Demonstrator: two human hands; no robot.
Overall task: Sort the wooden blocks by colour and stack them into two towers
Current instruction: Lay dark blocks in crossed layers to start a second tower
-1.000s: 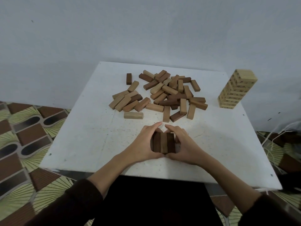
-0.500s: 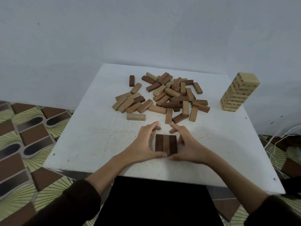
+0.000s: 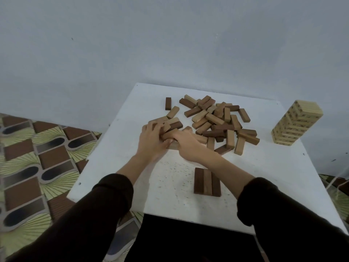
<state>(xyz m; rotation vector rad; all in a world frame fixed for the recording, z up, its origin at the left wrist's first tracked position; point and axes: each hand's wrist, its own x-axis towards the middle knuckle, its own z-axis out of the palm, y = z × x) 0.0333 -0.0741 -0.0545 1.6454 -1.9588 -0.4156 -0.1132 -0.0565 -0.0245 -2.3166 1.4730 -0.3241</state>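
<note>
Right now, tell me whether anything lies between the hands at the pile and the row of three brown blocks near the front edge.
Nothing visible does. The left hand and right hand are at the loose blocks, and only bare white table shows between them and the row of three brown blocks.

A white table is seen against a pale wall, with patterned floor at the left. A pile of light and dark wooden blocks is spread over the table's far half. The left hand is set at the pile's left edge, fingers curled over blocks there. The right hand is laid just beside it, its grip hidden. Three brown blocks are laid side by side near the front edge. A pale tower is stood at the far right.
</note>
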